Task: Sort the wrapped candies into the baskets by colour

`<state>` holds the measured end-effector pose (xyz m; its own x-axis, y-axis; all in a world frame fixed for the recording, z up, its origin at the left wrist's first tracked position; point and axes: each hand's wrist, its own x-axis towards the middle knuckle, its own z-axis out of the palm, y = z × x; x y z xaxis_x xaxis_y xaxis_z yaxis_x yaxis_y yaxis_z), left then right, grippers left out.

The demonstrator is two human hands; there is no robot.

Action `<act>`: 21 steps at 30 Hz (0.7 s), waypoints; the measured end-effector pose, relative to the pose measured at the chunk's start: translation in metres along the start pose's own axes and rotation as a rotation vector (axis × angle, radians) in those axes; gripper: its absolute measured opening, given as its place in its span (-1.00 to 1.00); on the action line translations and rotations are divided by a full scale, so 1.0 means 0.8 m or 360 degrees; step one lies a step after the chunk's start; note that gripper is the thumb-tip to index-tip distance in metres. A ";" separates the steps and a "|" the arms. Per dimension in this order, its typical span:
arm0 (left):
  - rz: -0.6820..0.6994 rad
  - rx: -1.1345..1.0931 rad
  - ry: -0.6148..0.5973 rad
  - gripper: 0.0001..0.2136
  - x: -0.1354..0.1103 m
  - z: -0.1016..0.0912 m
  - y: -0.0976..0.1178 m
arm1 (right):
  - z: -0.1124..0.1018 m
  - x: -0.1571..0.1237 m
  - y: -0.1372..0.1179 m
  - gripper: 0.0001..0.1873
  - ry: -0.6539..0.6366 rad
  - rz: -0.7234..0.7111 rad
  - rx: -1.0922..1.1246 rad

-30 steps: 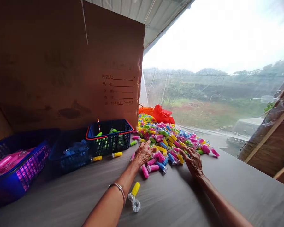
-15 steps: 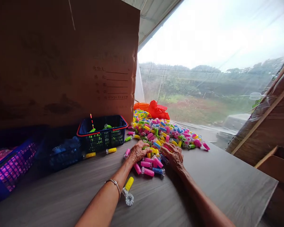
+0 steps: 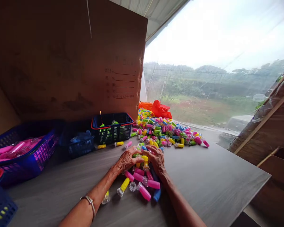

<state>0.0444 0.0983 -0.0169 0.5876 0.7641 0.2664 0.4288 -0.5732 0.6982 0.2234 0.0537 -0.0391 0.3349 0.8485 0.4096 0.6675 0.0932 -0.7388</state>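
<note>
My left hand (image 3: 129, 160), with a bracelet on the wrist, rests over several small coloured plastic tubes with clear faceted ends. Its fingers are spread and curved, touching the pieces. Opposite it, my right hand (image 3: 156, 159) lies with fingers apart and bent inward over the same cluster. Between the hands is a yellow tube (image 3: 144, 158); neither hand is closed round a single piece. Nearer me lie a pink tube (image 3: 144, 192), a blue tube (image 3: 156, 195) and another yellow tube (image 3: 125, 184). Beyond the hands spreads the large mixed pile (image 3: 167, 130).
A dark basket with a red rim (image 3: 112, 130) holds green pieces. Left of it stand a basket of blue pieces (image 3: 81, 148) and a blue basket of pink pieces (image 3: 38, 160). A big cardboard box (image 3: 85, 63) rises behind. The table edge (image 3: 253, 194) is at right.
My hands have come nearer to me and closer together, bringing a cluster of tubes away from the big pile. The view has turned left, showing more baskets.
</note>
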 end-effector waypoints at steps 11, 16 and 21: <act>-0.0111 0.0074 0.0209 -0.82 -0.100 -0.075 -0.020 | 0.067 -0.062 -0.095 -0.70 -0.0187 -0.0090 0.0031; -0.0064 0.0676 0.0494 -0.78 -0.133 -0.073 0.037 | 0.053 -0.061 -0.100 -0.68 -0.0246 -0.0260 0.0070; 0.0798 0.1171 0.0239 -0.70 -0.212 0.047 0.133 | -0.023 -0.004 -0.027 -0.64 0.0173 -0.0053 -0.0240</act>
<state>0.0162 -0.1032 -0.0128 0.7502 0.3742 0.5451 0.5071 -0.8547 -0.1110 0.2201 0.0393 -0.0146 0.3757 0.7842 0.4939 0.7687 0.0339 -0.6387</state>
